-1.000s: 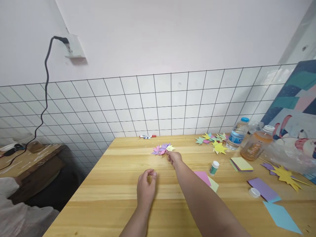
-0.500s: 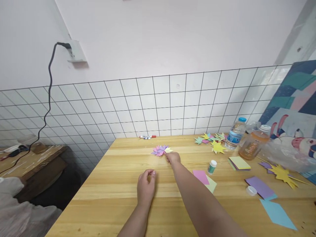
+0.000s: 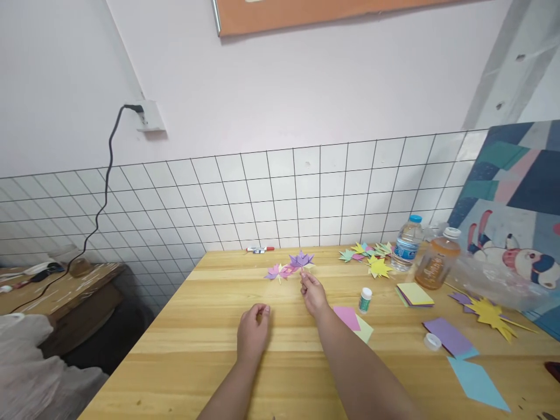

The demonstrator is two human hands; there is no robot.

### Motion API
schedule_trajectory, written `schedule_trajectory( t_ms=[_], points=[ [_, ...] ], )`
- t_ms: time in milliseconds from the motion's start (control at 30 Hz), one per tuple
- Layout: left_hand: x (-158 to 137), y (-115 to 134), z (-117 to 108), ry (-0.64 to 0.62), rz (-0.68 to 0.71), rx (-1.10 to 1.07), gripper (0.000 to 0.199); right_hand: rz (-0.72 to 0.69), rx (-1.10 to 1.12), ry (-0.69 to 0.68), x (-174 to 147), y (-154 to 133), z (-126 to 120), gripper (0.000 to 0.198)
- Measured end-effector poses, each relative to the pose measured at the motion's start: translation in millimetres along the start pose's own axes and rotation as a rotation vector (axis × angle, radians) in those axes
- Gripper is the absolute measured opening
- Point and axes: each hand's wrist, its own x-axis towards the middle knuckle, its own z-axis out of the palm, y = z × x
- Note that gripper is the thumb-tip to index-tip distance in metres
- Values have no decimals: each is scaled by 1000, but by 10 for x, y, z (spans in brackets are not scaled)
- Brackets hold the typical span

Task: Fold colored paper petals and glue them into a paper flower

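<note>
A purple folded-paper maple leaf (image 3: 301,259) stands up from my right hand (image 3: 314,296), whose thumb and fingers pinch its base. Behind and to the left of it, pink and purple paper leaves (image 3: 278,271) lie together on the wooden table (image 3: 205,350). My left hand (image 3: 254,329) rests on the table closer to me, fingers curled in and thumb against them; nothing shows in it. A pink paper square (image 3: 346,317) and a pale yellow one lie by my right forearm, with a small white-capped glue bottle (image 3: 364,301) just beyond.
Markers (image 3: 260,249) lie at the back edge. Toward the right are more paper leaves (image 3: 378,267), a water bottle (image 3: 406,244), a tea bottle (image 3: 437,259), stacked paper squares (image 3: 415,294), a white cap (image 3: 432,342) and blue paper (image 3: 478,382). A person's sleeve (image 3: 39,361) is at left.
My right hand has lifted a purple paper leaf from the group and raised it upright. My left hand has barely moved; its fingers are closed tighter. The view has tilted up slightly.
</note>
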Motion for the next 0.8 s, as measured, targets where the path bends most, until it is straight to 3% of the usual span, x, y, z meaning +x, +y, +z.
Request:
schedule_trajectory(
  t_ms=[500, 800],
  points=[
    [-67, 57, -36, -77, 67, 55, 35, 39, 169, -29, -17, 8, -20, 34],
    [-61, -23, -15, -101, 89, 59, 38, 38, 129, -8, -32, -4, 13, 36]
  ],
)
